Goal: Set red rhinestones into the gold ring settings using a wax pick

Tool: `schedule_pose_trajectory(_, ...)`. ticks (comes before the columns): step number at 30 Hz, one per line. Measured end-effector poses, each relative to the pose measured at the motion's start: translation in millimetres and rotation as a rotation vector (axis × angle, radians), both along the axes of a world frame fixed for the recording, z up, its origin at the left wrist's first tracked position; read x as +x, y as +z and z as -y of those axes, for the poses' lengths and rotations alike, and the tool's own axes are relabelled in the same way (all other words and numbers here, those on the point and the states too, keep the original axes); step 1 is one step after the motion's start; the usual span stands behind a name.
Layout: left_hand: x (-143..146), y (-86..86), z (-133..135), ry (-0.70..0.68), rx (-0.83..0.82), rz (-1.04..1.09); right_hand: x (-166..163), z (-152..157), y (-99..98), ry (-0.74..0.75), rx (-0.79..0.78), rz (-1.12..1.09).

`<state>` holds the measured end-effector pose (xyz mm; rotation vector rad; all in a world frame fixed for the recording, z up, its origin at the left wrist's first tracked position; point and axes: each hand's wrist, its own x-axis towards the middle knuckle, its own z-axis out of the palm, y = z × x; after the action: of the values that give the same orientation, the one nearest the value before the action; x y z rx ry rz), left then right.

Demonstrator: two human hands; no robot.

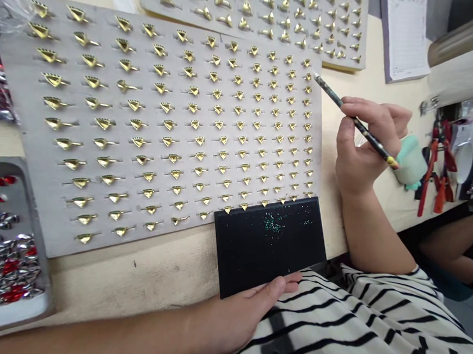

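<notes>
Currently, the right hand [371, 144] grips a black pencil [357, 124] in closed fingers, its tip just beside the far corner of the gold rings [173, 159] on a board [36, 187]; no stones show set in them. The left hand [251, 317] rests with open fingers against a black pad [267, 251]; a tray [39, 241] holds red and silver stones.

Bench items around the board
Red-handled pliers [436, 169] lie at three o'clock, a paper form [405, 27] at one o'clock, and at nine o'clock a grey tray [39, 236] of what seem to be red and silver stones [10, 265].
</notes>
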<state>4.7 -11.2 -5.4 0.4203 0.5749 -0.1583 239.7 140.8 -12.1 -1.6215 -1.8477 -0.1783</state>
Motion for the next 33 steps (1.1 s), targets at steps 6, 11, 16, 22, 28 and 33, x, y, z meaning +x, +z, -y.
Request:
schedule_pose_trajectory(6, -0.2, -1.9, 3.7, 0.007, 0.003, 0.014, 0.0, 1.4, 0.1, -0.008, -0.019, 0.025)
schedule_pose_trajectory(11, -0.4, -1.9, 3.6, 0.001, 0.01, 0.015, -2.4, 1.7, 1.7, -0.009, -0.013, 0.024)
schedule_pose_trajectory(16, -0.7, -2.8, 2.7, 0.006, 0.001, 0.018, -1.3, 1.7, 1.3, 0.021, 0.003, -0.011)
schedule_pose_trajectory(22, -0.1, 1.6, -3.7, -0.017, 0.038, 0.018, -0.2, 0.9, -1.4, -0.017, 0.053, -0.051)
schedule_pose_trajectory(28, 0.7, 1.4, -2.1, -0.001, 0.017, 0.007, 0.7, 0.9, -1.4, -0.049, 0.028, -0.03)
schedule_pose_trajectory(33, 1.3, 0.3, -0.5, 0.001, 0.017, 0.006, 1.2, 0.5, -1.3, -0.055, 0.015, -0.025)
